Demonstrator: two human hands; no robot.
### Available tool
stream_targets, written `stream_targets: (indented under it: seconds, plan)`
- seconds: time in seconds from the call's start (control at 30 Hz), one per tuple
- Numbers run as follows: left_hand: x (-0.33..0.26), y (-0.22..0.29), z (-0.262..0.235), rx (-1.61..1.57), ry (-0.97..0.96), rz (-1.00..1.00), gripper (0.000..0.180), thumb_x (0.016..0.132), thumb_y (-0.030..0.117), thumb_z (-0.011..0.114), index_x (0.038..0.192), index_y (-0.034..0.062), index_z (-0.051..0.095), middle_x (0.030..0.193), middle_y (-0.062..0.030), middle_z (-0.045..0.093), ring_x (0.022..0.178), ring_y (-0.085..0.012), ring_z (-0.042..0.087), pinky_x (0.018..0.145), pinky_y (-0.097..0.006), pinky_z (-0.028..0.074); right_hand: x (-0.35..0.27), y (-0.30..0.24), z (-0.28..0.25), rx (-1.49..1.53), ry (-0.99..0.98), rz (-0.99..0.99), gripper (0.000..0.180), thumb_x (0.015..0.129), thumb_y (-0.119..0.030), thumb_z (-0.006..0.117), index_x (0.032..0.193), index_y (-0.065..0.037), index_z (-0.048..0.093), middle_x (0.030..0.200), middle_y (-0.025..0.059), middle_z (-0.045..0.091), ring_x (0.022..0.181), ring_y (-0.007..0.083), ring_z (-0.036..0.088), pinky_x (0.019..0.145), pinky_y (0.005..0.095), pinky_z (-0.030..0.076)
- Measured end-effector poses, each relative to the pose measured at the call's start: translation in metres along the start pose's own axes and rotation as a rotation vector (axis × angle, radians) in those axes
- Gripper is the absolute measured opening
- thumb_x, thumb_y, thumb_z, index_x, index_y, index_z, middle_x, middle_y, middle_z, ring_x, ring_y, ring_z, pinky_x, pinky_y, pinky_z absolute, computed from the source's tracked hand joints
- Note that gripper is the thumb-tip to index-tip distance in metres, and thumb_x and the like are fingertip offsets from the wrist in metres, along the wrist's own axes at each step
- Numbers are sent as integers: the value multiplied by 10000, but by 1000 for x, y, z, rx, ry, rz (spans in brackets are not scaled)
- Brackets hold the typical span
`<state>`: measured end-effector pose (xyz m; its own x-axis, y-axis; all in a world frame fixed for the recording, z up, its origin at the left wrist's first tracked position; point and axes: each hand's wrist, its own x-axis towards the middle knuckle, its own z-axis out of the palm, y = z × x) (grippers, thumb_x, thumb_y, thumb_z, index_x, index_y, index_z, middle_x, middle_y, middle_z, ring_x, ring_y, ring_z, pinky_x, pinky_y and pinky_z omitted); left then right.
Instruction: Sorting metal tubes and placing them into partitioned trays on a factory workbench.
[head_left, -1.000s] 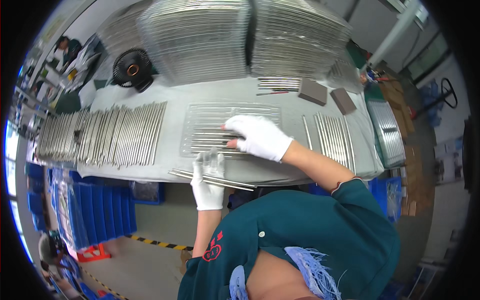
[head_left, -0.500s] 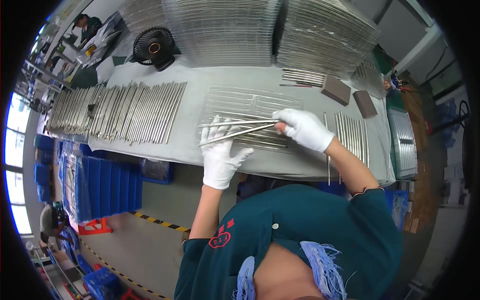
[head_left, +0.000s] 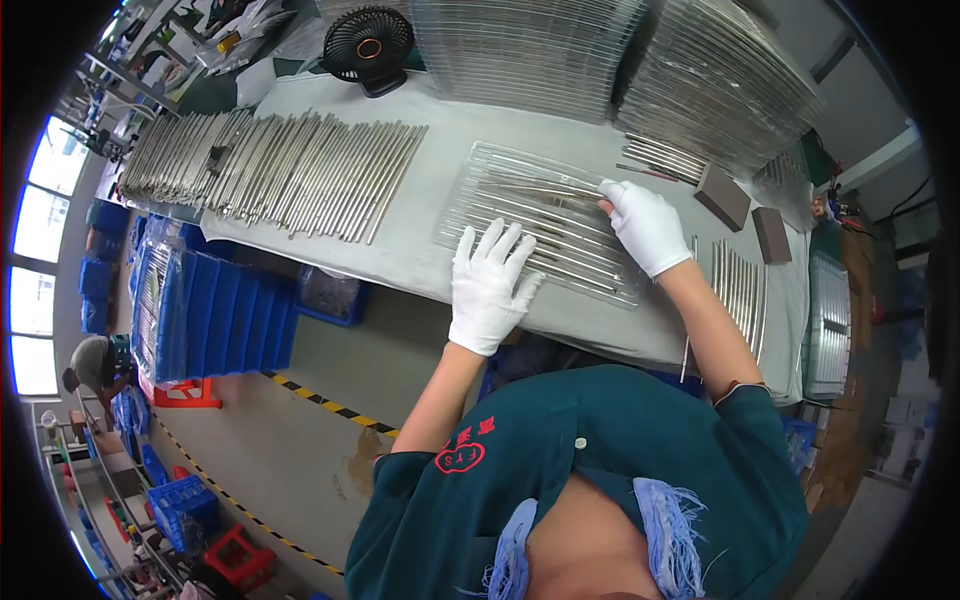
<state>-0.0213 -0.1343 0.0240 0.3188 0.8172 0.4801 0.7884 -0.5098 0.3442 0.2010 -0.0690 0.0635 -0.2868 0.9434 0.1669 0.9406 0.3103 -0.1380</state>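
A clear ribbed plastic tray (head_left: 462,208) lies on the table, with several thin metal rods (head_left: 580,252) in its near grooves. My right hand (head_left: 645,230), in a white glove, is closed on the right ends of a few metal rods (head_left: 545,188), which reach leftward over the tray's far part. Whether those rods touch the grooves, I cannot tell. My left hand (head_left: 490,288), gloved too, is open with fingers spread at the tray's near left side, its fingertips over the tray and beside the rods' left ends.
A long row of metal rods (head_left: 300,175) covers the table's left. More rods (head_left: 738,300) lie by my right forearm. Two brown blocks (head_left: 722,197) sit at the right, below tall stacks of clear trays (head_left: 530,60). A black fan (head_left: 368,50) stands at the back.
The rods in my right hand have moved from across my left fingers to the tray's far part. My left hand has come away from them. The whole view has turned and shifted.
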Motion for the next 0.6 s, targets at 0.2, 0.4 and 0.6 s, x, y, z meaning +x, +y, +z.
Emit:
stream_targets:
  seconds: [0.2, 0.4, 0.6]
  plan:
    - [-1, -1, -1, 0, 13, -5, 438, 713, 246, 682, 1109, 94, 568, 1183, -113, 535, 1146, -311, 462, 992, -502, 291, 11, 6, 4, 26, 33, -98, 188, 809, -217, 571, 955, -102, 595, 944, 72, 601, 871, 263, 588, 723, 375, 483]
    - [8, -11, -5, -27, -9, 31, 448, 723, 276, 688, 1112, 91, 565, 1185, -138, 527, 1147, -324, 460, 989, -487, 310, 7, 2, -17, 205, 17, -104, 328, 754, -230, 645, 1043, -89, 581, 1073, 89, 570, 964, 296, 552, 815, 380, 455]
    - [114, -135, -57, 236, 253, 131, 739, 654, 412, 728, 1232, 42, 454, 1271, -223, 423, 1207, -387, 368, 1006, -475, 278, -32, 20, -36, 335, 41, -121, 334, 756, -210, 645, 1055, -77, 576, 1130, 107, 554, 1012, 310, 537, 860, 377, 439]
